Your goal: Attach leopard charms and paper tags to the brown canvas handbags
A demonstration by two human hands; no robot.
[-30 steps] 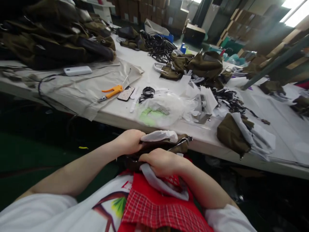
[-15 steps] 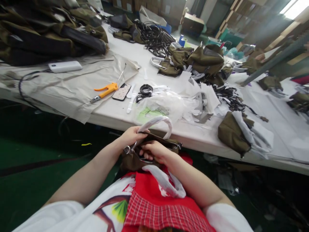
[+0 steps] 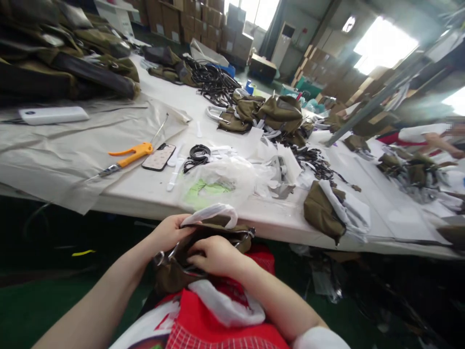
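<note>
A brown-olive handbag with an open zipped mouth rests against my red apron, its two handles in white wrapping. My left hand is closed on the far rim of the bag, at the base of the far wrapped handle. Into the bag's mouth reaches my right hand, fingers curled and fingertips hidden inside, so what they hold cannot be made out. The near wrapped handle lies below my right wrist.
On the white table lie a plastic bag, a phone, an orange-handled tool, a white power bank and another olive bag. Dark bags are piled at left. A co-worker's arm shows at far right.
The view has tilted up and shifted, so the table things appear farther left and a co-worker shows at right. My right hand has moved slightly within the bag's mouth; my left keeps its hold.
</note>
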